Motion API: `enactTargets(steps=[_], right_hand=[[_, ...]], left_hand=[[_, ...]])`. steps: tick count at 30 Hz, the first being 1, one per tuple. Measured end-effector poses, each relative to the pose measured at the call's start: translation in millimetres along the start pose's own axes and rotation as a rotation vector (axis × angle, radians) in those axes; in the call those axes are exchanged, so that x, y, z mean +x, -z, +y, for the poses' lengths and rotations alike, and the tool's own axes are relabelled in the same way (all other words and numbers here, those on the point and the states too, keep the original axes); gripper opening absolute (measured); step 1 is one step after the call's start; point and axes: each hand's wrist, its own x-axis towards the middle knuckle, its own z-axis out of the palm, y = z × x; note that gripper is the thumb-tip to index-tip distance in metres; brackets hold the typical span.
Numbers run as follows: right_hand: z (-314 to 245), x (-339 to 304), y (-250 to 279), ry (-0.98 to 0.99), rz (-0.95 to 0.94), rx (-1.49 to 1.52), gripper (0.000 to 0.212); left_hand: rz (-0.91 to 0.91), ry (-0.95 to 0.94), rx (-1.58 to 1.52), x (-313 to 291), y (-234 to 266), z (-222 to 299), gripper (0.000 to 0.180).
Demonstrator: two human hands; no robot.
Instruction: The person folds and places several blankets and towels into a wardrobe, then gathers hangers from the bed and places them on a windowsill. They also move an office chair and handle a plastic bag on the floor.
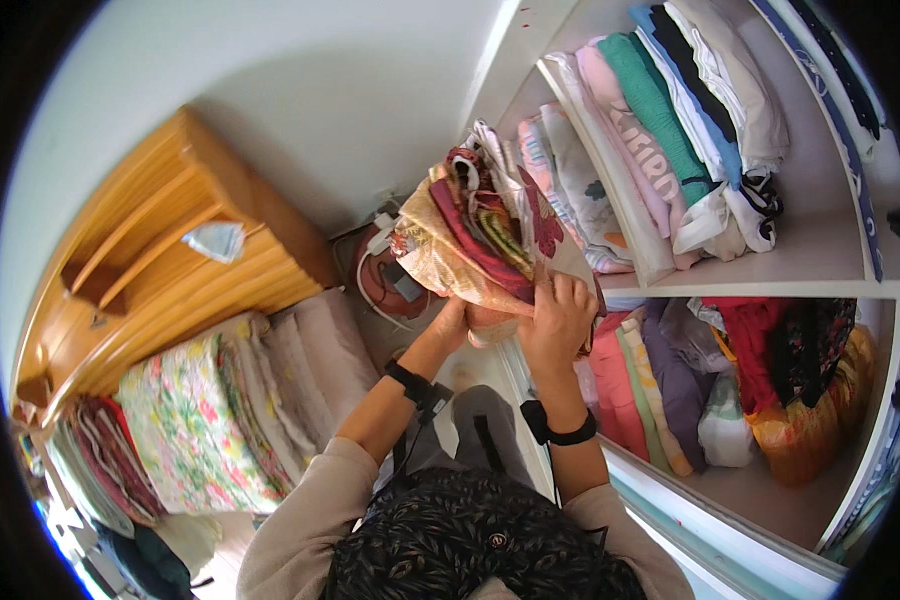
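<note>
Two-handed grip closed on a fabric bundle, near the wardrobe's edge

A bundle of folded fabrics (450, 245) in beige, maroon, green and white is held in front of the body, raised toward the corner by the white wall (360, 90). Its near right edge is clasped by the right hand (562, 318), the fingers bent over the cloth. The near left edge is held by the left hand (450, 320), whose fingers are mostly hidden by the fabric. A black wristband is worn on each wrist.

On the right, the bundle is closely bordered by the white wardrobe (750, 280); whether its side is touched cannot be told. The upper compartment is largely filled with folded clothes (645, 130). Below, coral, green, yellow and purple cloths (630, 380) are packed beside an orange plastic bag (795, 440), with some bare floor left in front.

On the left, more open room is left: a narrow gap, partly taken up by a white cable (370, 285), separates the bundle from the varnished wooden furniture (260, 215). Floral folded bedding (195, 420) is laid along it, well apart from both hands.
</note>
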Motion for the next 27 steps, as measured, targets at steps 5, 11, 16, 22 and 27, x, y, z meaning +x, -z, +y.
enactTargets(steps=[5,11,16,22,27], right_hand=[[28,33,-46,-0.092,0.01,-0.081,0.063],[73,62,-131,-0.169,0.0,-0.098,0.06],[119,85,-190,-0.188,-0.1,-0.156,0.059],[127,94,-223,0.104,0.278,-0.173,0.047],[176,134,-255,-0.085,0.069,-0.035,0.037]], left_hand=[[-0.118,-0.135,-0.073,127,-19,7,0.056],[-0.132,-0.049,-0.172,249,-17,15,0.049],[-0.168,-0.008,-0.072,339,-20,20,0.046],[-0.205,0.053,0.132,361,-59,41,0.043],[-0.161,-0.029,0.233,361,-73,56,0.056]])
